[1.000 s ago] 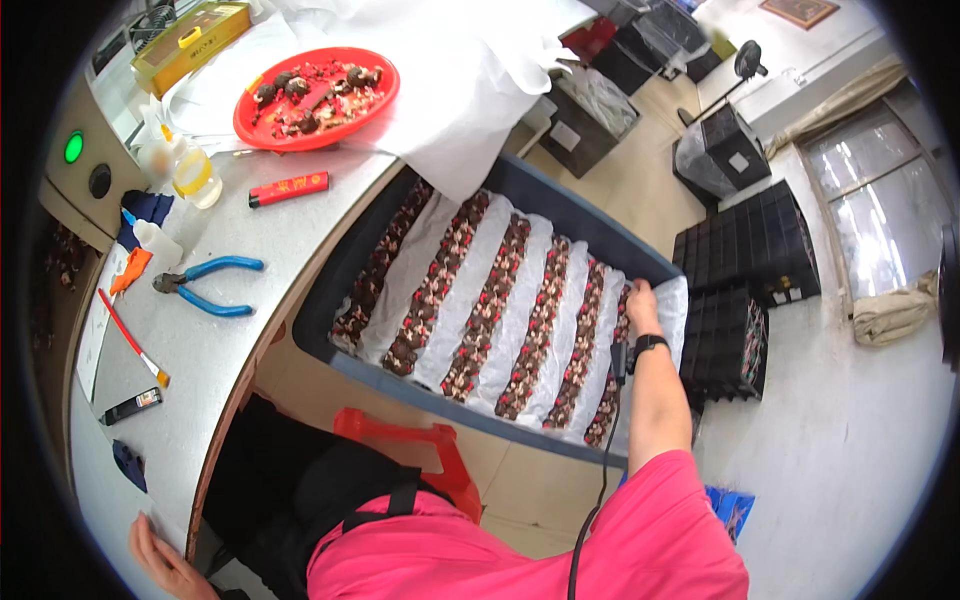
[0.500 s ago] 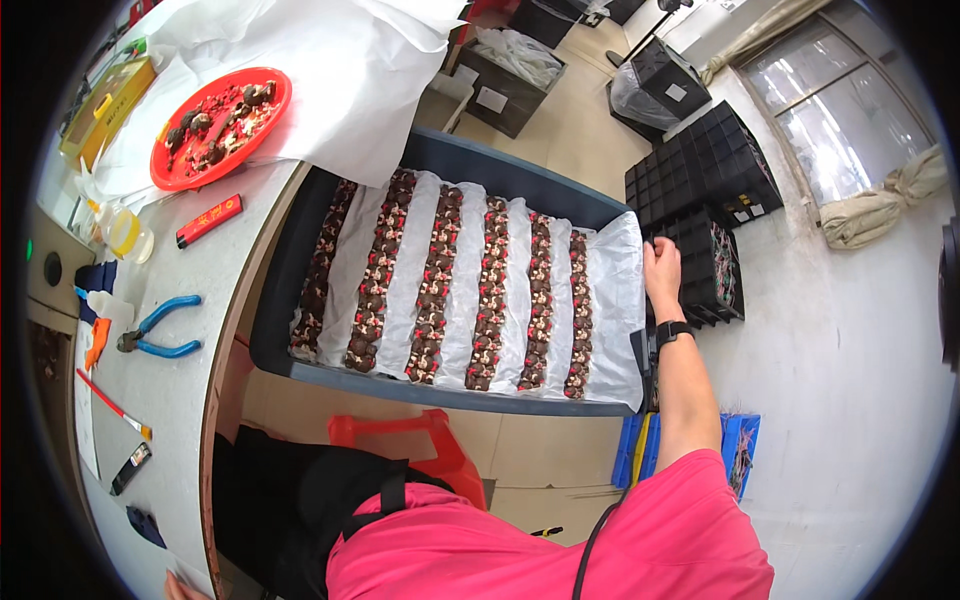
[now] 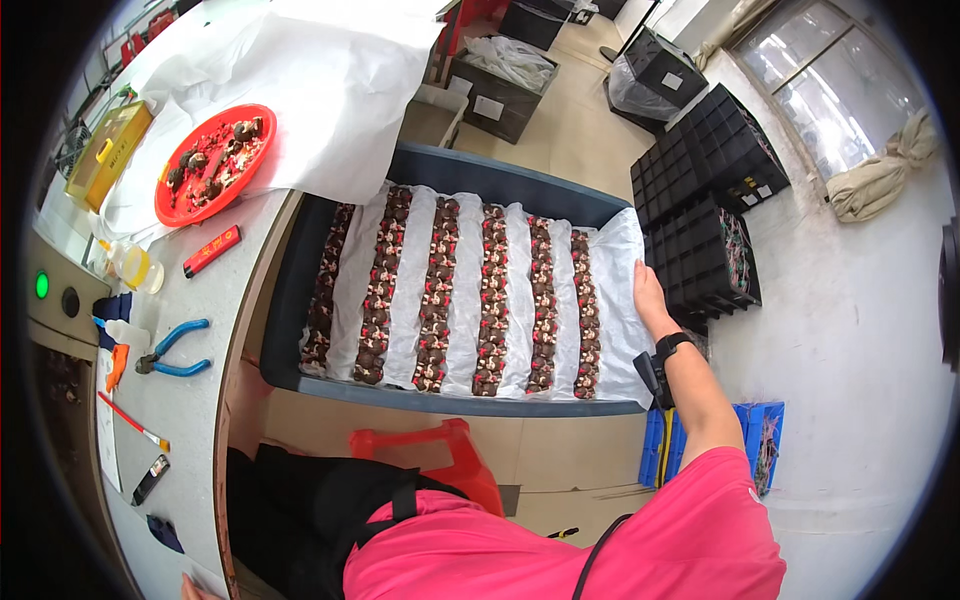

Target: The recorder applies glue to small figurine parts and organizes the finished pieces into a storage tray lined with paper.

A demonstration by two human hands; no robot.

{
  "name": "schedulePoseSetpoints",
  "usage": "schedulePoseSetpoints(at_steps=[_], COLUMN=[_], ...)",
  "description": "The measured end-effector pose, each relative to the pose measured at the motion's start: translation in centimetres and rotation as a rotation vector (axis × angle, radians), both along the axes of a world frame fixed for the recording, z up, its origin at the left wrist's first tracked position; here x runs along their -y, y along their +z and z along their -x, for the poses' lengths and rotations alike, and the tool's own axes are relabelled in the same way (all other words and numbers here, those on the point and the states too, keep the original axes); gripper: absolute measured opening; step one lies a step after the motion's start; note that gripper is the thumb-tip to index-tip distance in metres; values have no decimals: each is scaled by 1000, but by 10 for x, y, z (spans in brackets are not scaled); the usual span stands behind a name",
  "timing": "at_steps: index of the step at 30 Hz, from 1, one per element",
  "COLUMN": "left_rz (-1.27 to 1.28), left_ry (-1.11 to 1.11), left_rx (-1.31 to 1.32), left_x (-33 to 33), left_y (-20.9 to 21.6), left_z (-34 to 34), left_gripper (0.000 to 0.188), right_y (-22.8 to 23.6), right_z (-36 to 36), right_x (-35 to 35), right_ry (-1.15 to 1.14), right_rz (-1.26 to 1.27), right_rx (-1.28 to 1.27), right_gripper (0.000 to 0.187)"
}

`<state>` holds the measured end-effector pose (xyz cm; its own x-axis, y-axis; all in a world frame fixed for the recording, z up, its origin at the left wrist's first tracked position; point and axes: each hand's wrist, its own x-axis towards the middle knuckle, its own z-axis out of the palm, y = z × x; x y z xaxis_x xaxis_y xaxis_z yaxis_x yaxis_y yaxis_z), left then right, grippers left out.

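A dark blue bin (image 3: pixel 510 407) hangs out past the workbench edge. White paper (image 3: pixel 615 270) lines it and covers its right end. Several long rows of small dark brown, cream and red pieces (image 3: pixel 494 300) lie across the paper, with paper strips between the rows. At the bin's right end, my right hand (image 3: pixel 650 292) is closed on the paper-covered rim; its fingertips are partly hidden. My left hand (image 3: pixel 194 588) shows only in part at the bottom left, by the workbench edge, and its finger position is unclear.
On the workbench (image 3: pixel 190 425) lie blue-handled pliers (image 3: pixel 180 350), a red box (image 3: pixel 212 252), a brush (image 3: pixel 135 420) and a red plate (image 3: pixel 262 150) of similar pieces. Black crates (image 3: pixel 710 150) stand beyond the bin. A red stool (image 3: pixel 480 470) is below it.
The view has shifted, so the bench items appear lower and farther right. My right hand sits slightly lower along the bin's right end and looks flatter against it. The rows look unchanged.
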<state>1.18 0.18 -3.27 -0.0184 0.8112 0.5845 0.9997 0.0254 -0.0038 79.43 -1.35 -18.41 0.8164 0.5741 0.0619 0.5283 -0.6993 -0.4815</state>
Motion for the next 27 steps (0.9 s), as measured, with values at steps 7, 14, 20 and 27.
schedulePoseSetpoints(at_steps=[7, 14, 20, 27], left_rz=[-11, -46, -61, -72], left_ry=[-6, -28, -32, -38], left_rx=[-6, -11, -22, -44], left_x=[-3, -5, -4, -2], left_y=[4, 2, -3, -7], left_z=[-6, -5, 0, 4], left_gripper=[18, 20, 21, 22], right_y=[-7, -7, -7, -6], right_z=[-4, -4, 0, 2], right_x=[1, 2, -2, -1], right_ry=[-28, -43, -42, -45], right_rz=[-7, -28, -13, -23], right_rx=[-12, 2, 16, 40], right_gripper=[60, 57, 58, 57])
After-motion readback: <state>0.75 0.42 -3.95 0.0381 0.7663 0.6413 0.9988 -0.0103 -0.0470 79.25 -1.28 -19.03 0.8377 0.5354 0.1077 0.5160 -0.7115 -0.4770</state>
